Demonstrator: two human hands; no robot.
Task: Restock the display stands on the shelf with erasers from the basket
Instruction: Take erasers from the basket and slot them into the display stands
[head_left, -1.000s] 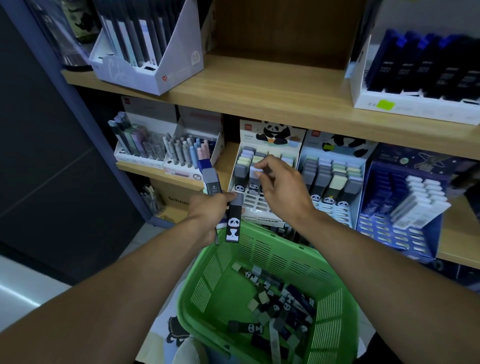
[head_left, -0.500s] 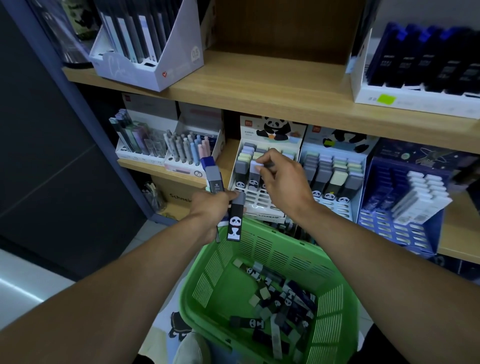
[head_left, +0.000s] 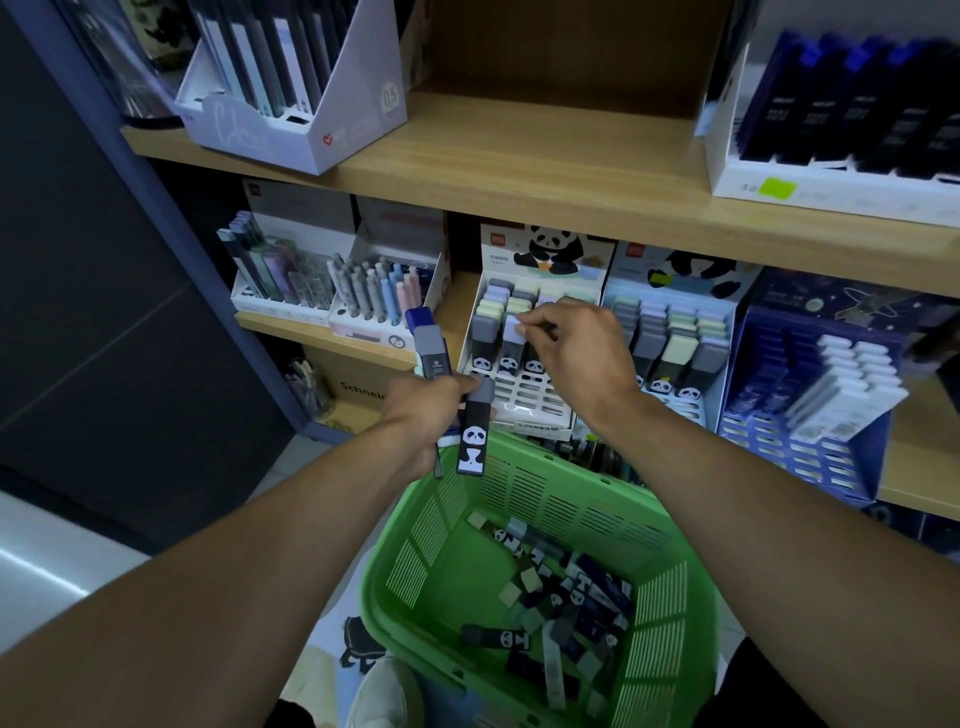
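My right hand (head_left: 571, 353) pinches a lilac-topped eraser (head_left: 511, 338) in the left panda display stand (head_left: 535, 415) at twelve o'clock. My left hand (head_left: 423, 415) grips a panda eraser (head_left: 474, 434) and a blue-capped one (head_left: 428, 343). More erasers lie in the green basket (head_left: 670, 623) at six.

Single head-worn wide-angle cam, looks forward and down, close on shelf (head_left: 545, 171) ahead and green basket (head_left: 675, 597) below.

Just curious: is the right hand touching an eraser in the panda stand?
Touching. The head view shows the right hand pinching the top of a pale eraser standing in the stand.
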